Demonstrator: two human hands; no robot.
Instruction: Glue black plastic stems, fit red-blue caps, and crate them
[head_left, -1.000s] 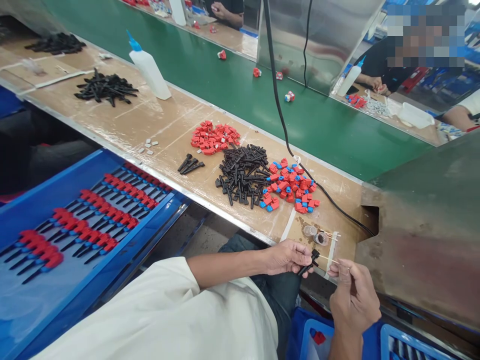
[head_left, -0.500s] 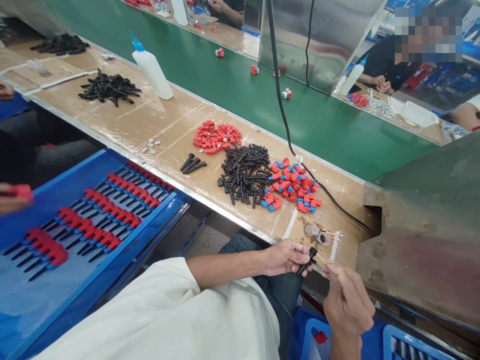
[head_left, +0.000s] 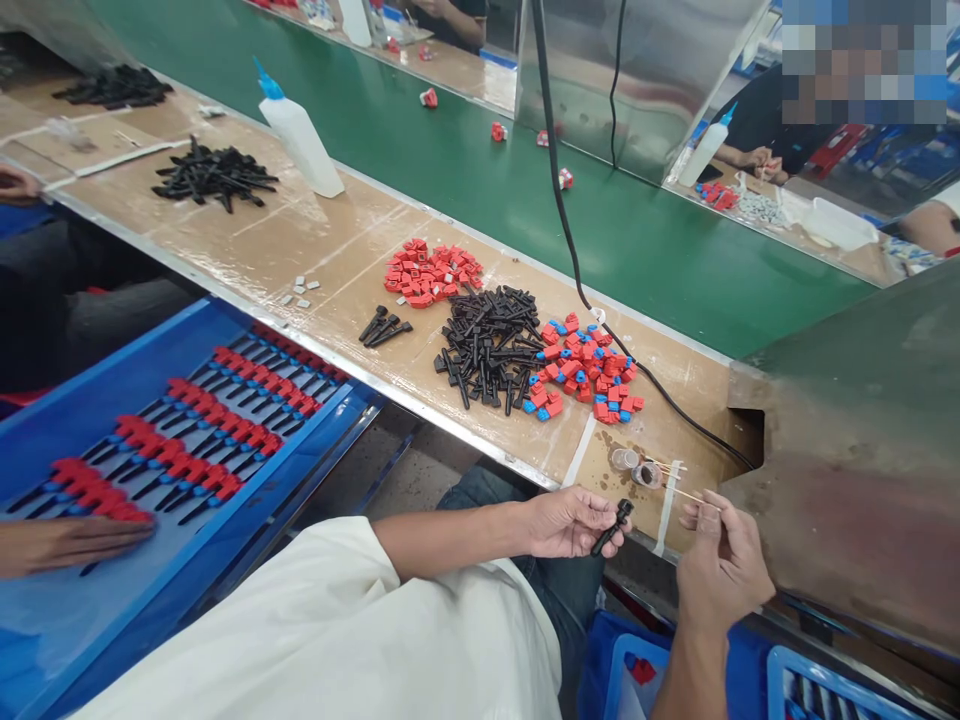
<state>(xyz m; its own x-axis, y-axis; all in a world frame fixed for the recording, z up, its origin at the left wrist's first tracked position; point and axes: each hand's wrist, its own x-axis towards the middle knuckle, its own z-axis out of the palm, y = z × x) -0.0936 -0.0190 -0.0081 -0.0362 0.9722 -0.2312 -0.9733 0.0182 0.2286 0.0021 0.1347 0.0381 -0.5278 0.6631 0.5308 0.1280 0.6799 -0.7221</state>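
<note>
While the left hand [head_left: 571,522] pinches a small black plastic pin [head_left: 612,527] by its shaft just off the near edge of the desk [head_left: 315,250], the right hand [head_left: 726,560] closes thumb and forefinger on a thin wooden stick [head_left: 694,497], its tip pointing toward two small round pots [head_left: 634,467] on the desk surface. The pin looks light and rigid, probably a little slick, and is best gripped along its slim shaft with the wider head left free; the stick looks light and likely to snap if squeezed hard, so a fingertip hold near its end suits it. Both forearms reach forward from the lap, the left wrist turned inward, the right hand raised slightly with its back to the camera. Beyond the hands lie a heap of black pins [head_left: 487,350], a pile of red-and-blue blocks [head_left: 589,375], a pile of red blocks [head_left: 431,272] and a few loose pins [head_left: 384,328]. A black cable [head_left: 570,260] crosses the desk toward a green conveyor belt [head_left: 465,170], near a white squeeze bottle [head_left: 298,132]. At left, a blue tray [head_left: 112,380] holds rows of assembled pieces, where another person's hand [head_left: 71,542] rests.
</note>
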